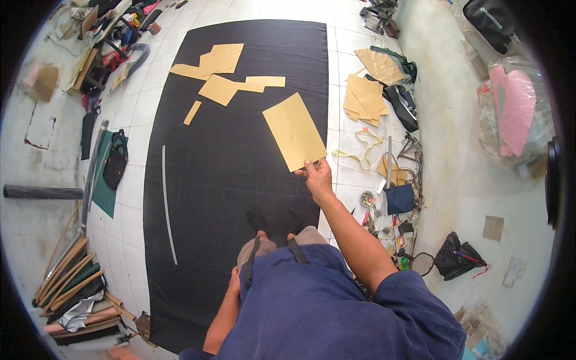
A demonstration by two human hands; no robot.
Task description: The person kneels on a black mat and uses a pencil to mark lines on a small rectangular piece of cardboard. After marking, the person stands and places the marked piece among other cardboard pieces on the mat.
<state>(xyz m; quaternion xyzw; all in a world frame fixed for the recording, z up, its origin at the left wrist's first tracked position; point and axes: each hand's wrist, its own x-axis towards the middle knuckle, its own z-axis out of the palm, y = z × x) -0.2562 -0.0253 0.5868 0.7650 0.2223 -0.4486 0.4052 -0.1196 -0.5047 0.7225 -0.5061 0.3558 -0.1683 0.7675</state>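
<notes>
My right hand (317, 178) is closed on the near edge of a rectangular tan card sheet (294, 133), thumb on top. The sheet is held out at a tilt over the black fabric (222, 174) spread on the floor. My left hand (234, 283) hangs beside my left thigh, its fingers mostly hidden by my body and clothes. Farther off on the fabric lie several cut tan card pieces (218, 90), some overlapping, and a small tan strip (192, 113). A long metal ruler-like strip (167, 198) rests on the left part of the fabric.
White floor tiles (129, 186) border the fabric. More card pieces (364, 99), a yellow tape measure (363, 147) and small tools lie at the right. Rolls of material (72, 276) are stacked at the lower left; a black bag (116, 161) is above them.
</notes>
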